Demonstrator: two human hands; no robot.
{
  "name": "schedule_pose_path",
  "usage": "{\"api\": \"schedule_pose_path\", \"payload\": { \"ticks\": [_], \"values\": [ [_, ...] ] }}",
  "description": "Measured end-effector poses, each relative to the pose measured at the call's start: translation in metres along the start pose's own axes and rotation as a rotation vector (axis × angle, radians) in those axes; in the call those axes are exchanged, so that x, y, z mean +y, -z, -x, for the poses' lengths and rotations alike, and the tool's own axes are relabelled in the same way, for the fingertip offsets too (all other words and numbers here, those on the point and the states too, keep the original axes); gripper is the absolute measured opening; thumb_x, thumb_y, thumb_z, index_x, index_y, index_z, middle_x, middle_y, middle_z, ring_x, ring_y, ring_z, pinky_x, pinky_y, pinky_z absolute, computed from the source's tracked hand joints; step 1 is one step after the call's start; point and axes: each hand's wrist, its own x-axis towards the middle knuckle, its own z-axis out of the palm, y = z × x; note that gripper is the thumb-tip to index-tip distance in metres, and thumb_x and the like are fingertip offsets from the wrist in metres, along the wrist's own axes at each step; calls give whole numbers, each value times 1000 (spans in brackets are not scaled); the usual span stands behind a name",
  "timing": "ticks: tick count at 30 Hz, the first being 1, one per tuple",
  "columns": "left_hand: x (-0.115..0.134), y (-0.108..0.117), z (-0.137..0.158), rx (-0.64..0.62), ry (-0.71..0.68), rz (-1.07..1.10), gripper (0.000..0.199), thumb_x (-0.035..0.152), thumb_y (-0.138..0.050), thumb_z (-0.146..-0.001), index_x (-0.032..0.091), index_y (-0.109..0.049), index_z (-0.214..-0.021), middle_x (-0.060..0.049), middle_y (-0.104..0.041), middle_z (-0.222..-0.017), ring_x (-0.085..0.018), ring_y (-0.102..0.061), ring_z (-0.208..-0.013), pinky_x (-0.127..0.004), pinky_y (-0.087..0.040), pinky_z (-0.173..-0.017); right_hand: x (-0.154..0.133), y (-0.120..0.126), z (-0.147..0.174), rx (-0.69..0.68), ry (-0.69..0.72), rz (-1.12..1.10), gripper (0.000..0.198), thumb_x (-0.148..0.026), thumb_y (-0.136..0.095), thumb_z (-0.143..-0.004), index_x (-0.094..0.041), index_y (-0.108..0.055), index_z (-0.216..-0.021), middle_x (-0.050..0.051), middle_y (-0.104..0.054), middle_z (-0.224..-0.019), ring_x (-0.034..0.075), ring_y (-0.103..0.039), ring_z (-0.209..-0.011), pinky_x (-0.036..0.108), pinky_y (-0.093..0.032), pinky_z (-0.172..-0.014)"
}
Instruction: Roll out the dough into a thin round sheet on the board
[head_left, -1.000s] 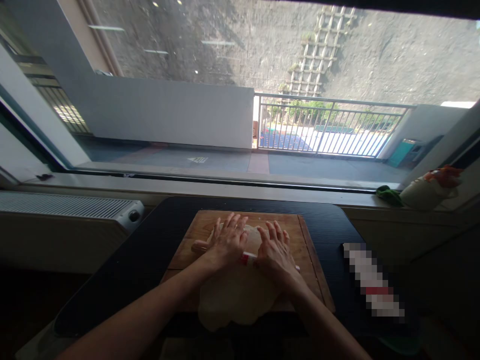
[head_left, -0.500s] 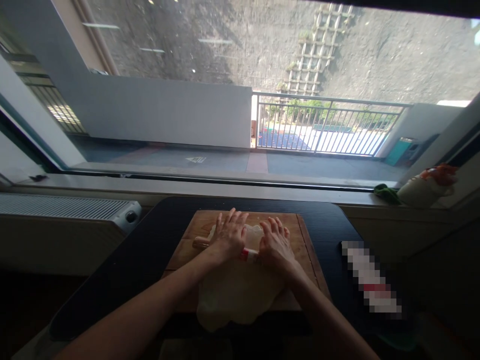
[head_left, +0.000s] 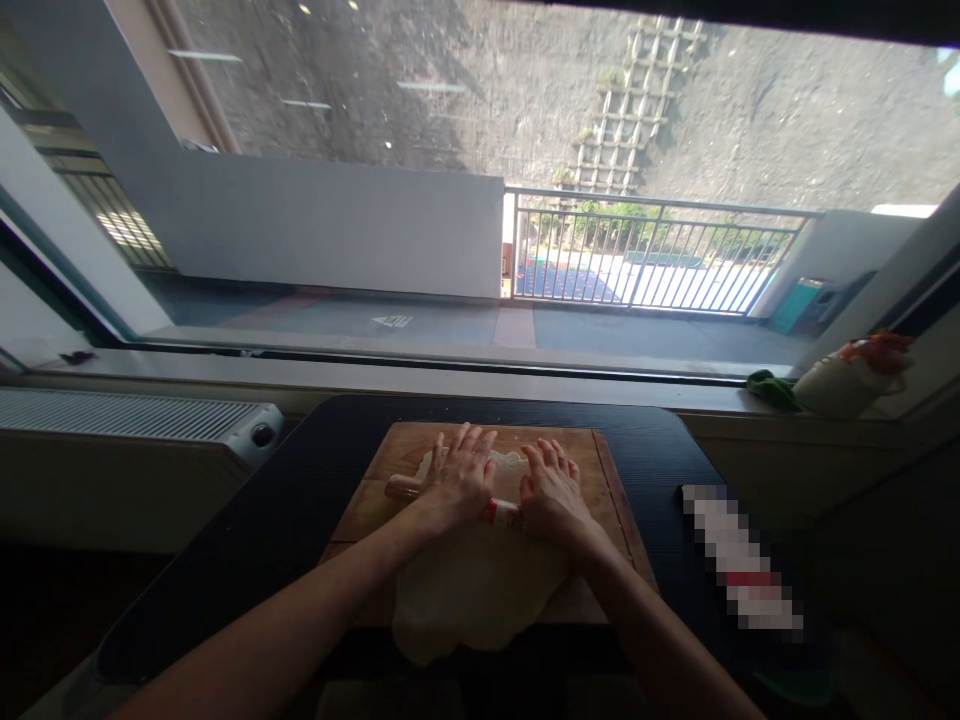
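Note:
A thin pale sheet of dough (head_left: 480,590) lies across a wooden cutting board (head_left: 611,480), and its near edge hangs past the board's front. Over the dough's far part runs a wooden rolling pin (head_left: 401,488) with a red and white label showing between my hands. My left hand (head_left: 459,475) rests on the pin from above, fingers stretched forward and apart. On the pin's right part lies my right hand (head_left: 553,485), palm down, its fingers extended and slightly bent. Both palms hide most of the pin, and its right end is covered.
The board sits on a dark table (head_left: 262,530). A blurred-out flat item (head_left: 742,560) lies at the table's right. Beyond are a windowsill (head_left: 375,375), a pale pot (head_left: 844,385) with a green cloth-like thing (head_left: 772,388), and a radiator (head_left: 135,420) at left.
Almost nothing differs. Both hands stay flat on the rolling pin; the whole view has shifted down very slightly.

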Motion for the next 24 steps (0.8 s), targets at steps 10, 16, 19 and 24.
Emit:
{"api": "schedule_pose_path", "payload": {
  "ticks": [10,16,19,24],
  "values": [
    [2,7,28,19,-75,-47,44,34,-33,-90,25,-44,-132,-5,-45,-138,-27,-29,-132,-50,-17,-110,-9,-1,30,81,119,53,45,-26,-36,-87,-27,-42,-132,3,-30,-145,22,-9,-138,42,-9,-110],
    [3,0,4,36,-3,-23,46,33,-31,-91,23,-42,-134,-7,-49,-135,-28,-32,-131,-53,-20,-108,-2,5,3,24,-9,16,47,-24,-36,-86,-24,-41,-133,6,-30,-145,24,-14,-137,44,-14,-108],
    [2,1,21,58,-46,-35,48,33,-34,-89,24,-39,-136,-6,-46,-137,-28,-28,-133,-53,-16,-110,-5,3,23,47,77,35,45,-26,-35,-88,-26,-42,-132,4,-33,-143,22,-13,-137,42,-13,-109],
    [4,4,27,58,-52,-43,49,32,-34,-89,25,-36,-138,-5,-41,-141,-26,-24,-135,-52,-12,-111,-6,2,30,103,145,45,41,-27,-37,-88,-28,-45,-128,2,-35,-142,22,-13,-137,41,-11,-110]
  ]
}}
